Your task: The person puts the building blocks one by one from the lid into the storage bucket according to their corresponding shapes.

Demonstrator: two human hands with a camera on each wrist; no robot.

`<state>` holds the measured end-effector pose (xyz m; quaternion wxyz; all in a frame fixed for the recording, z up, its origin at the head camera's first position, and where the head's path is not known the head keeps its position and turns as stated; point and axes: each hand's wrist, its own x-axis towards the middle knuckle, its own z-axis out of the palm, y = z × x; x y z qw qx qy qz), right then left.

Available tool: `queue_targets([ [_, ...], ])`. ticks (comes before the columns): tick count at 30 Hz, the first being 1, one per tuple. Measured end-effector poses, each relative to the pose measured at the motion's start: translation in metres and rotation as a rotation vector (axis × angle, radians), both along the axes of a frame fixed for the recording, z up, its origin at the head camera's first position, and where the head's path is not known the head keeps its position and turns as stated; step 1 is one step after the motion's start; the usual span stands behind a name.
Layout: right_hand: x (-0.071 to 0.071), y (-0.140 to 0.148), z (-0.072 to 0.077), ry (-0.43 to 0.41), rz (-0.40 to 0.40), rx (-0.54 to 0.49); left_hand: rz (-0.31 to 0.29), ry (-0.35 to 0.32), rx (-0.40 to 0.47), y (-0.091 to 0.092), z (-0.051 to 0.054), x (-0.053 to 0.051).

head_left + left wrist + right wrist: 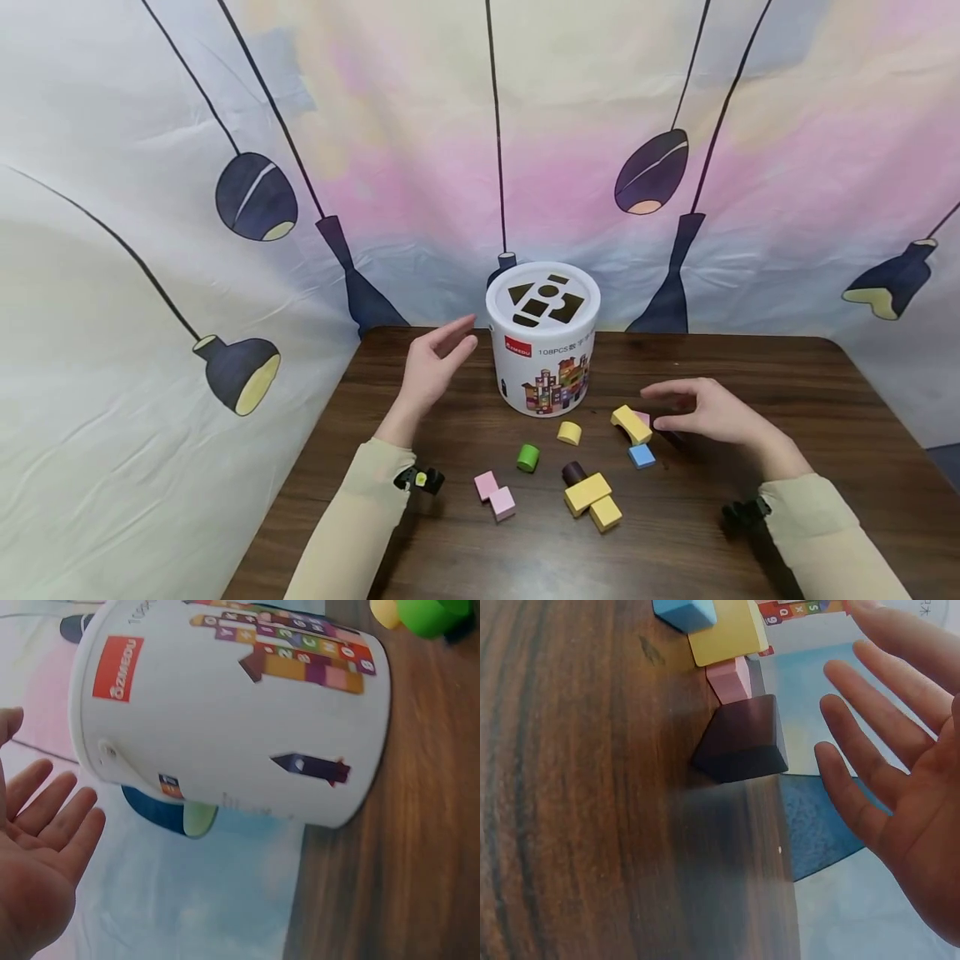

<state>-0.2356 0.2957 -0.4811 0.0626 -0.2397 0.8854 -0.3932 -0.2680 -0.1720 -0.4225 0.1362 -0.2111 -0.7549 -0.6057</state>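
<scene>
A white bucket with shaped holes in its lid stands at the back of the table. Just left of it my left hand hovers with fingers extended, holding nothing. My right hand is in the air over the right side, its fingers loosely spread and empty. Nearest to that hand are a yellow arch block, a pink block partly behind it, a blue block and a dark brown block. In the head view the right hand mostly hides the brown block.
Toward the front lie two pink blocks, a green cylinder, a yellow half-round block, a dark cylinder and two yellow blocks. Behind the wooden table hangs a patterned cloth.
</scene>
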Motion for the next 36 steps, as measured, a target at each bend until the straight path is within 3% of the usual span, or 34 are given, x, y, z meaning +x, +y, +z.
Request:
queue_targets([
  [5,0.002,0.008,-0.004,-0.023,-0.012,-0.019,0.027,0.038,0.035,0.015,0.015,-0.006],
  [11,0.003,0.013,-0.008,-0.043,-0.006,-0.018,0.086,0.033,0.056,0.031,0.023,-0.014],
  [16,0.005,0.019,-0.013,-0.028,-0.007,0.013,0.127,-0.028,0.028,0.045,0.022,-0.016],
  [23,0.010,0.026,-0.024,-0.009,-0.009,0.042,0.136,-0.038,0.005,0.059,0.020,-0.018],
  [32,0.010,0.026,-0.030,-0.048,-0.019,0.060,0.102,-0.054,0.018,0.058,0.015,-0.022],
  [36,0.012,0.027,-0.030,-0.055,-0.017,0.062,0.088,-0.073,-0.024,0.054,0.016,-0.023],
])
